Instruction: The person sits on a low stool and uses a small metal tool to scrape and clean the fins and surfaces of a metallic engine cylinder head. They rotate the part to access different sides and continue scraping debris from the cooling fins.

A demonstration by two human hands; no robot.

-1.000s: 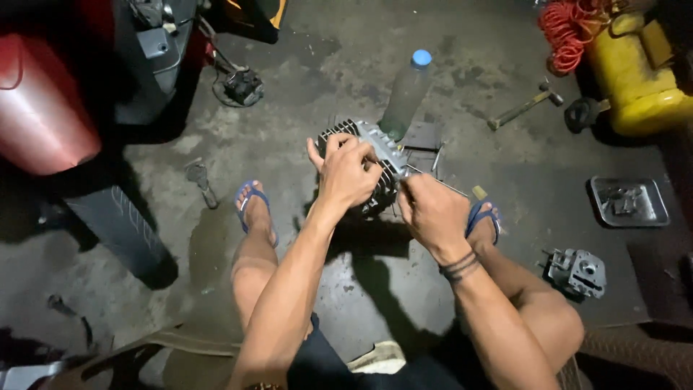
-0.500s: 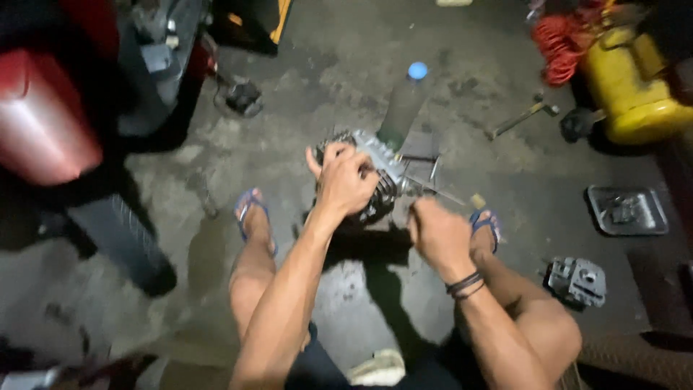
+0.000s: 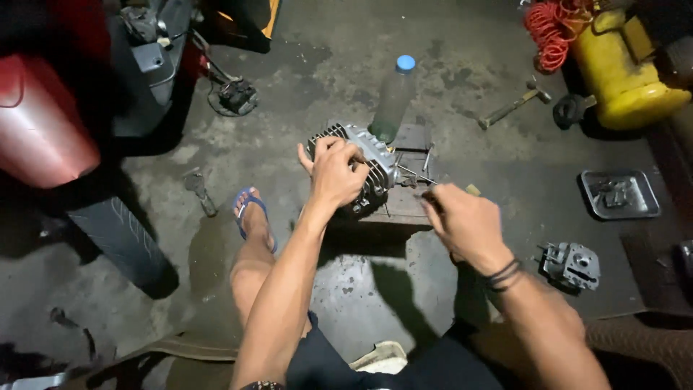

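The left hand (image 3: 336, 170) is closed over the top of a finned metal engine cylinder (image 3: 364, 165) that rests on a low wooden block (image 3: 401, 206) on the floor, so the work seems to be steadying it. The right hand (image 3: 465, 224) is curled beside it around something thin; what it holds I cannot tell, and the next move probably needs that tool placed exactly on the cylinder, whose near side the left hand hides.

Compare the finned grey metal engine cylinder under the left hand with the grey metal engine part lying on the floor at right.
The finned grey metal engine cylinder sits raised on a block, gripped by the left hand; the grey metal engine part lies untouched on the floor. The cylinder looks larger, with rows of fins. Both are grey cast metal.
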